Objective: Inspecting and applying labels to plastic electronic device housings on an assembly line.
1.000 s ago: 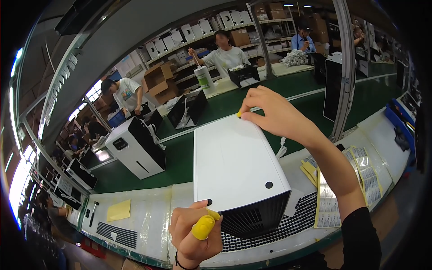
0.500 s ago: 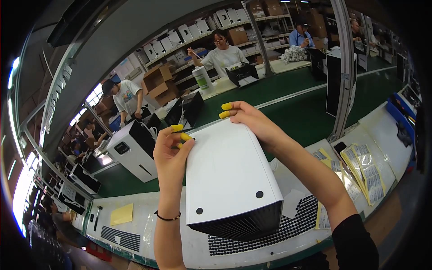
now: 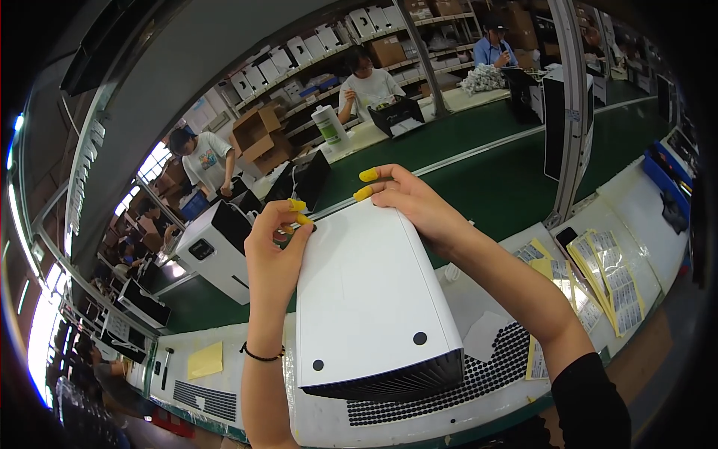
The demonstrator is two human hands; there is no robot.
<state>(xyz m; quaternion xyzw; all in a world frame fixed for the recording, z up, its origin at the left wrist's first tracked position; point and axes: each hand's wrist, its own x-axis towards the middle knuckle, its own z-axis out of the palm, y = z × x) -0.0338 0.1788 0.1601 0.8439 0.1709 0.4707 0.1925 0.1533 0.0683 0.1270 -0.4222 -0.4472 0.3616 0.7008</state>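
A white boxy appliance (image 3: 366, 292) with a black ribbed end lies in front of me, its plain white face up. Two round black pads (image 3: 420, 338) sit at that face's near corners. At the far left corner, my left hand (image 3: 275, 239) pinches a small black round pad (image 3: 313, 227) between thumb and finger. My right hand (image 3: 415, 202) grips the far right corner, thumb by the far edge and fingertips beyond it. Yellow finger cots cover several fingertips of both hands. Under the appliance's near end, partly hidden, lies a sheet of black round pads (image 3: 497, 359).
Label sheets (image 3: 609, 280) and a phone (image 3: 566, 238) lie at right, below a metal post (image 3: 572, 120). A yellow sheet (image 3: 205, 360), a striped black sheet (image 3: 206, 400) and a hammer (image 3: 166, 367) lie at left. Beyond runs a green conveyor (image 3: 479, 191) with another white appliance (image 3: 217, 251) and co-workers.
The appliance and both hands have shifted slightly left in view. My left hand keeps its pinch at the far left corner. Across the conveyor, a co-worker has lowered a raised hand.
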